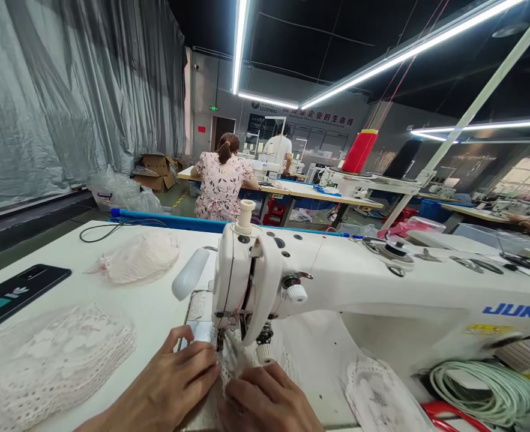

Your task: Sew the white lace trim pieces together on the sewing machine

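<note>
A strip of white lace fabric (225, 375) lies under the needle area of a white sewing machine (359, 282). My left hand (174, 378) rests on the machine bed just left of the needle, fingers stretched out, fingertips at the lace edge. On the near right side, my right hand (269, 399) has curled fingers pinching the lace; its fingertips are partly hidden. Stacked lace pieces (66, 354) lie left of my left hand. Another lace piece (377, 393) is to the right of my right hand.
A dark phone box (21, 294) and a pale fabric bundle (141, 258) lie on the table's left side. Coiled green cord (485, 384) and red-handled scissors (449, 414) sit at right. Ahead, a person in a patterned top (224, 183) sits at another table.
</note>
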